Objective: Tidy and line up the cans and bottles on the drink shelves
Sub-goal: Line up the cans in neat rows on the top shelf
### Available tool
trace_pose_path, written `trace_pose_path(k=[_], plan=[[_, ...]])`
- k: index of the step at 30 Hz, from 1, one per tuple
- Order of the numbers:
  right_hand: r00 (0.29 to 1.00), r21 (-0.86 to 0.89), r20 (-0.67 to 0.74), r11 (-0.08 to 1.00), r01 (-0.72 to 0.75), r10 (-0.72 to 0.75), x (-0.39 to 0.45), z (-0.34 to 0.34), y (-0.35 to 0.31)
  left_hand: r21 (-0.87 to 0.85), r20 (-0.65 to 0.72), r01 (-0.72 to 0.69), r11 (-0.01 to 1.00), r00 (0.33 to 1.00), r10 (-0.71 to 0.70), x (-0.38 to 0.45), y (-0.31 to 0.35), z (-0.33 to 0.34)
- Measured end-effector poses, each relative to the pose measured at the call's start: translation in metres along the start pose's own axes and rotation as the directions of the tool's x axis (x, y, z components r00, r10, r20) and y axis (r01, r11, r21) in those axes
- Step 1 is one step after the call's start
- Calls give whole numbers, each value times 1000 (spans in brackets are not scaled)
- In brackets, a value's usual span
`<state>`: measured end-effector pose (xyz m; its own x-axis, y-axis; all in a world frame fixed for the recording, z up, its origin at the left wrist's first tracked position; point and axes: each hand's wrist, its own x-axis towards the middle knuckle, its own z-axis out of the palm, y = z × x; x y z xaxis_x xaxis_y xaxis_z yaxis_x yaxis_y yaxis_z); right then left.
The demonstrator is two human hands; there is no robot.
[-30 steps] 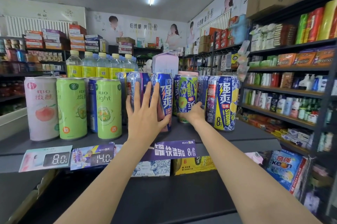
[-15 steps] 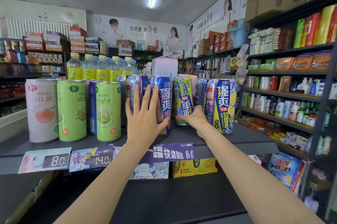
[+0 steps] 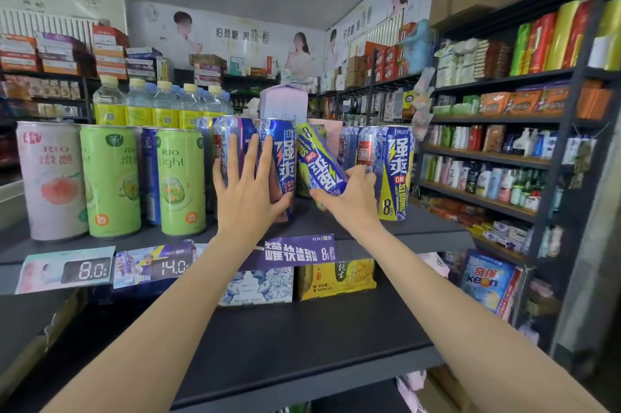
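Note:
Tall drink cans stand along the top dark shelf [image 3: 433,234]. My right hand [image 3: 353,200] grips the base of a blue and yellow-green can [image 3: 319,160], lifted off the shelf and tilted with its top leaning left. My left hand [image 3: 250,190] lies flat with fingers spread against a blue can with a red bolt [image 3: 280,157] and the cans beside it. To the right stands a blue and yellow can marked 8 [image 3: 395,174]. At the left stand a pink peach can [image 3: 50,180] and two green cans [image 3: 181,180].
Yellow-labelled water bottles [image 3: 137,103] and a pink carton [image 3: 284,103] stand behind the cans. Price tags [image 3: 90,269] hang on the shelf edge. Boxed packs [image 3: 336,278] sit on the shelf below. A dark rack [image 3: 551,163] of bottles and packets fills the right side.
My right hand has lifted the blue and yellow-green can off the shelf and tipped it leftward. My left hand stays pressed on the blue cans.

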<state>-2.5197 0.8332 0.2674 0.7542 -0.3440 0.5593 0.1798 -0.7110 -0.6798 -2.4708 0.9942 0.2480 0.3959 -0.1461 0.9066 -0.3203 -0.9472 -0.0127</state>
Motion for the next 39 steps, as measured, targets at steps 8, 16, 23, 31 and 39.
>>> trace_pose_path(k=[8,16,23,31,39], plan=[[995,-90,-52,993,76,-81,-6,-29,-6,-24,18,8,1000,1000,-7,0,2,-2],[966,-186,41,948,259,-256,57,-50,-43,13,15,-7,1000,1000,7,-1,3,-3],[977,263,154,959,102,-146,86,-24,-27,23,2,2,1000,1000,-2,1,2,-2],[988,-181,150,983,-21,49,54,18,19,52,8,-4,999,1000,3,0,2,2],[953,-64,261,988,-143,155,91,27,10,69,3,-2,998,1000,2,1,2,1]])
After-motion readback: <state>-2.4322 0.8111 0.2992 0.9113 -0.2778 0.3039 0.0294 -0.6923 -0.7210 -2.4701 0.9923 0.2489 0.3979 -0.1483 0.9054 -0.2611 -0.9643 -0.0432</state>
